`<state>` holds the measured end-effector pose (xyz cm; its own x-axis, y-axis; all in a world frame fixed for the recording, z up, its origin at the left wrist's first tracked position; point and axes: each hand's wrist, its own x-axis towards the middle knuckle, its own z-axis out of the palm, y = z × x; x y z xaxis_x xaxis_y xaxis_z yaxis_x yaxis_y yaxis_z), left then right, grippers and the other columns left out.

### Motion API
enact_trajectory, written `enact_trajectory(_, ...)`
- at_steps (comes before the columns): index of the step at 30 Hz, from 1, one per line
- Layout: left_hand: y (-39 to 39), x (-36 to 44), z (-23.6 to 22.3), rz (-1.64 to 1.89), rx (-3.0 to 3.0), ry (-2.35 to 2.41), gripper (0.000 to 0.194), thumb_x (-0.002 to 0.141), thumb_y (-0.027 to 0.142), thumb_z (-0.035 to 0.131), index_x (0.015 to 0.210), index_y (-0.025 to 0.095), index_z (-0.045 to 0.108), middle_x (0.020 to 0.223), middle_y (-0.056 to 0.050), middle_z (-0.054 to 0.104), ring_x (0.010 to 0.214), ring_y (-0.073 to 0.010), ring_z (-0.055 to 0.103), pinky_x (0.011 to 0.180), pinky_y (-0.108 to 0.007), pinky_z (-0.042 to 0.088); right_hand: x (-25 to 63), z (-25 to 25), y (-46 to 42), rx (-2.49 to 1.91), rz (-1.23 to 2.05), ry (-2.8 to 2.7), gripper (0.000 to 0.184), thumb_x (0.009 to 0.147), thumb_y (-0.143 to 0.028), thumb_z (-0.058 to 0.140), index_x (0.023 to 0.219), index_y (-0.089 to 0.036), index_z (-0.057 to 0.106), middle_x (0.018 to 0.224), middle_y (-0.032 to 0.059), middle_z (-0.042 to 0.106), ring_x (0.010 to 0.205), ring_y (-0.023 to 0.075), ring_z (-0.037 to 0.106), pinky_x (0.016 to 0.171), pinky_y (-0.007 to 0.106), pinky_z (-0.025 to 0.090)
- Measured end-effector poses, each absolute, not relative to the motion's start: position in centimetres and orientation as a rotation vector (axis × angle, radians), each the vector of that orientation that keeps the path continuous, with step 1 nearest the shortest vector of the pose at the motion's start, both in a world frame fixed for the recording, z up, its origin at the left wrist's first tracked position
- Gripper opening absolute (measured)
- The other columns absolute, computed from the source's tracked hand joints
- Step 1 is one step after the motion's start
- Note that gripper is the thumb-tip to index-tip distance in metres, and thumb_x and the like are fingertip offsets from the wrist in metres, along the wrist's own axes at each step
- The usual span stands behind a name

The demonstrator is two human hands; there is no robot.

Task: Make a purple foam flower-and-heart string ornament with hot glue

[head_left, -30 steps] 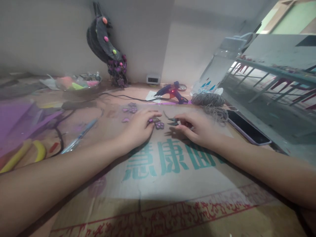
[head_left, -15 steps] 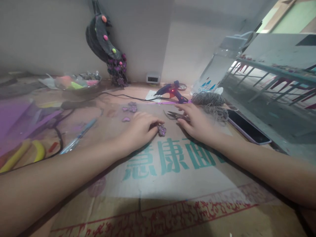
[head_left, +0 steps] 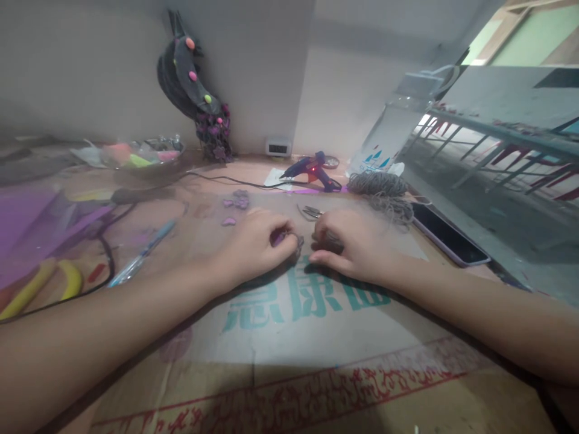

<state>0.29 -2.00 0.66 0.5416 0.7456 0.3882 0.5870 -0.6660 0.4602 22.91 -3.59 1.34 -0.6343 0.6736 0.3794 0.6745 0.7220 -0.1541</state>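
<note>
My left hand (head_left: 256, 244) rests on a flattened cardboard sheet (head_left: 316, 337) with its fingers curled round a small purple flower piece (head_left: 283, 237). My right hand (head_left: 350, 244) lies right beside it, fingers curled and pressed down close to the flower; what it holds, if anything, is hidden. Small scissors (head_left: 310, 211) lie on the cardboard just beyond the two hands. More purple flower pieces (head_left: 237, 202) lie to the far left of my left hand.
A blue glue gun (head_left: 312, 170) with a red light lies at the back, its black cord (head_left: 226, 179) running left. A grey yarn bundle (head_left: 384, 188) and a phone (head_left: 447, 238) are at the right. A pen (head_left: 145, 252), a bowl (head_left: 140, 154) and a dark decorated ornament (head_left: 194, 84) are at the left.
My right hand has drawn back from the scissors, which now lie free, and closed in next to my left hand. My left hand has curled round the purple flower.
</note>
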Motion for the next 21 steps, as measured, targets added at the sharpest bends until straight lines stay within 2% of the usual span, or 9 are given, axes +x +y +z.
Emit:
enact_trajectory(4,-2.3,0.5,0.4,0.810,2.539,1.118,0.021,0.086,0.027,0.051,0.069,0.019,0.061,0.067,-0.002,0.064,0.069,-0.0181,0.055,0.071,-0.033,0.038,22.0,1.4,-4.4,-0.995,0.059,-2.577,0.045,0.091,-0.062,0.055,0.083,-0.018,0.058,0.082,0.0072,0.063,0.077,0.0217,0.053,0.072,0.035,0.039)
enact_trajectory(10,-2.6,0.6,0.5,0.790,2.588,0.997,0.028,0.090,0.034,0.053,0.070,0.018,0.063,0.064,-0.001,0.062,0.066,-0.0170,0.052,0.068,-0.032,0.035,21.8,1.2,-4.1,-0.937,0.110,-2.548,0.019,0.098,-0.030,0.050,0.091,-0.017,0.061,0.086,0.0086,0.066,0.083,0.0219,0.056,0.079,0.036,0.043)
enact_trajectory(12,-2.5,0.5,0.6,0.763,2.481,1.032,0.031,0.092,0.037,0.051,0.070,0.019,0.063,0.066,-0.001,0.062,0.067,-0.0172,0.054,0.067,-0.031,0.036,22.2,1.0,-3.7,-0.949,0.249,-2.473,0.018,0.098,-0.028,0.050,0.092,-0.017,0.063,0.085,0.0072,0.068,0.082,0.0203,0.059,0.077,0.034,0.045)
enact_trajectory(16,-2.0,0.3,0.5,0.726,2.202,1.088,0.027,0.095,0.038,0.048,0.085,0.019,0.065,0.080,-0.002,0.069,0.073,-0.0180,0.060,0.067,-0.029,0.041,22.9,0.8,-3.0,-1.042,0.613,-2.312,0.021,0.095,-0.034,0.055,0.085,-0.019,0.065,0.077,0.0030,0.069,0.071,0.0162,0.061,0.067,0.028,0.046)
enact_trajectory(19,-1.6,0.2,0.2,0.849,2.225,1.031,0.022,0.093,0.035,0.054,0.103,0.019,0.065,0.101,-0.005,0.070,0.091,-0.0200,0.062,0.080,-0.031,0.045,22.9,0.9,-2.9,-1.070,0.780,-2.232,0.026,0.097,-0.034,0.053,0.082,-0.018,0.066,0.077,0.0027,0.071,0.072,0.0155,0.064,0.069,0.027,0.048)
enact_trajectory(21,-1.6,0.2,0.1,0.919,2.337,0.995,0.021,0.093,0.035,0.055,0.099,0.018,0.066,0.101,-0.006,0.068,0.097,-0.0212,0.060,0.087,-0.033,0.043,22.9,1.0,-3.0,-1.076,0.828,-2.205,0.030,0.099,-0.035,0.048,0.082,-0.018,0.067,0.079,0.0033,0.071,0.074,0.0156,0.065,0.071,0.028,0.049)
